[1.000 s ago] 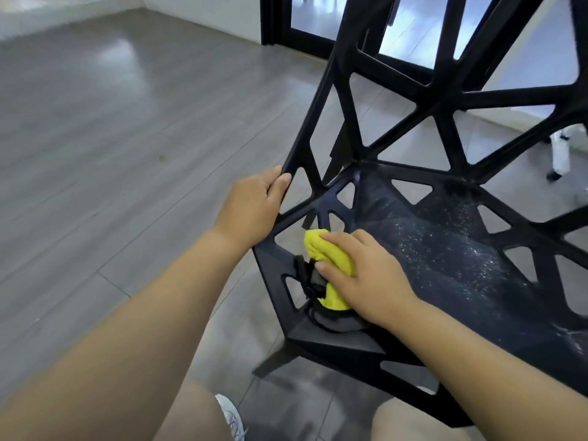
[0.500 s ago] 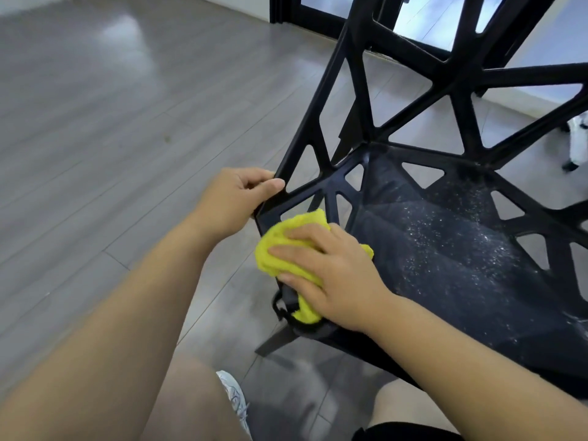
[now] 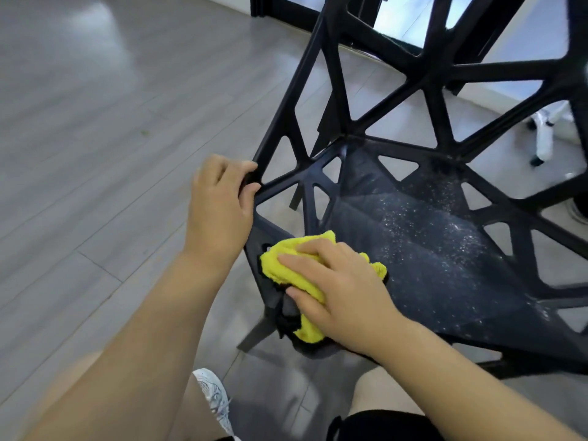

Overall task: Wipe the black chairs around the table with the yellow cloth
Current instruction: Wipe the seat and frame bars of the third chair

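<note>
A black chair (image 3: pixel 423 237) with a lattice of triangular openings stands in front of me, its seat speckled with pale dust. My left hand (image 3: pixel 219 205) grips the chair's left edge where the back meets the seat, fingers curled round the bar. My right hand (image 3: pixel 337 291) presses the bunched yellow cloth (image 3: pixel 286 265) onto the front left corner of the seat, thumb and fingers curled over it. A dark part of the cloth hangs below the seat edge.
Grey wood-look floor (image 3: pixel 95 138) spreads out to the left. A white wheeled base (image 3: pixel 544 135) shows through the chair back at the right. A dark door frame (image 3: pixel 286 11) runs along the far wall. My knees and a white shoe (image 3: pixel 213 399) are below.
My right hand has slid the cloth a little right along the seat's front left corner. My left hand keeps its grip on the chair edge. The view has tilted slightly.
</note>
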The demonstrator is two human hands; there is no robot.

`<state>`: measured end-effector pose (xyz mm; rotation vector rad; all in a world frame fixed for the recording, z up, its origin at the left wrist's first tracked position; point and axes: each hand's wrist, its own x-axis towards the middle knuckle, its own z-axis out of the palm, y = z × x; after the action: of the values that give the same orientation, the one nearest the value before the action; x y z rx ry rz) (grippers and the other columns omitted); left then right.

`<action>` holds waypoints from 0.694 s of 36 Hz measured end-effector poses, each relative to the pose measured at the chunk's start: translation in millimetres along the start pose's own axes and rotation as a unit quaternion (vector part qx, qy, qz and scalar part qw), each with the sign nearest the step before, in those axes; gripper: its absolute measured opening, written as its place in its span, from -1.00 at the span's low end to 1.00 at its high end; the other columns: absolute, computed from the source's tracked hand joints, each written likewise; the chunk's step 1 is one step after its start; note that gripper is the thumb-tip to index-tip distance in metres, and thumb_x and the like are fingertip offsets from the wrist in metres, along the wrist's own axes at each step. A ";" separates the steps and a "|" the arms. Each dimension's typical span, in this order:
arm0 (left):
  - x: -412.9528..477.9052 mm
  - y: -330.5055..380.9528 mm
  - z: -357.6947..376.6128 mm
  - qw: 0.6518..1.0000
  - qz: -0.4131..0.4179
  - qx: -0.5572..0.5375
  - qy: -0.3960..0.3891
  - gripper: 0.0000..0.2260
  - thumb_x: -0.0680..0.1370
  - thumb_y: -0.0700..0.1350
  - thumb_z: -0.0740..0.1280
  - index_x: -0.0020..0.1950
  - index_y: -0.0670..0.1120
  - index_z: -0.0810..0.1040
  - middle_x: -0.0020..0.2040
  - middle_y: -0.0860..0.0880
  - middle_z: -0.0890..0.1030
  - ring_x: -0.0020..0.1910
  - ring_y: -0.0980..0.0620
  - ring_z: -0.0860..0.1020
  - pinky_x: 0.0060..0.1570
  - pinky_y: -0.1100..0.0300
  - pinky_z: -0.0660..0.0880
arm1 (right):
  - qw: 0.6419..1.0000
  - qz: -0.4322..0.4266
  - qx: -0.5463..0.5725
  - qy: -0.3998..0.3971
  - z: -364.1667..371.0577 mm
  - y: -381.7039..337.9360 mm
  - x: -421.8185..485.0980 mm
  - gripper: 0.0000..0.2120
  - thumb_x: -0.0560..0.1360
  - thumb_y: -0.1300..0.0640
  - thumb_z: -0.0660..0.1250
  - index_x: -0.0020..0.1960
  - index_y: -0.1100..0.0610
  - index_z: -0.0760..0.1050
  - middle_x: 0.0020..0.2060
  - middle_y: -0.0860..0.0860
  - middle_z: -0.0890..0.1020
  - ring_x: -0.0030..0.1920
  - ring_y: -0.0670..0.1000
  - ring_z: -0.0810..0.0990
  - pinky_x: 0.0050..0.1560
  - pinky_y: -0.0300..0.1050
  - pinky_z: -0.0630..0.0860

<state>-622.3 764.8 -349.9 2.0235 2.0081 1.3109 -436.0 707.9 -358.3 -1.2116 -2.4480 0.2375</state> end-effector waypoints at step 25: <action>-13.3 50.0 40.5 0.937 0.074 0.159 -0.301 -0.68 0.58 0.03 0.23 0.27 -0.09 0.49 0.29 -0.10 0.35 -0.01 -0.15 0.55 -0.21 0.04 0.43 | 0.959 0.249 -0.089 -0.104 -30.9 19.3 -10.7 -0.61 0.57 -0.14 0.13 0.37 -0.09 0.30 0.26 -0.04 0.35 0.19 0.16 0.31 0.10 0.04 0.32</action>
<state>-557.0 766.4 -356.5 2.3528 1.8717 0.2903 -403.2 710.5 -339.3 -1.9661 -2.3279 0.3017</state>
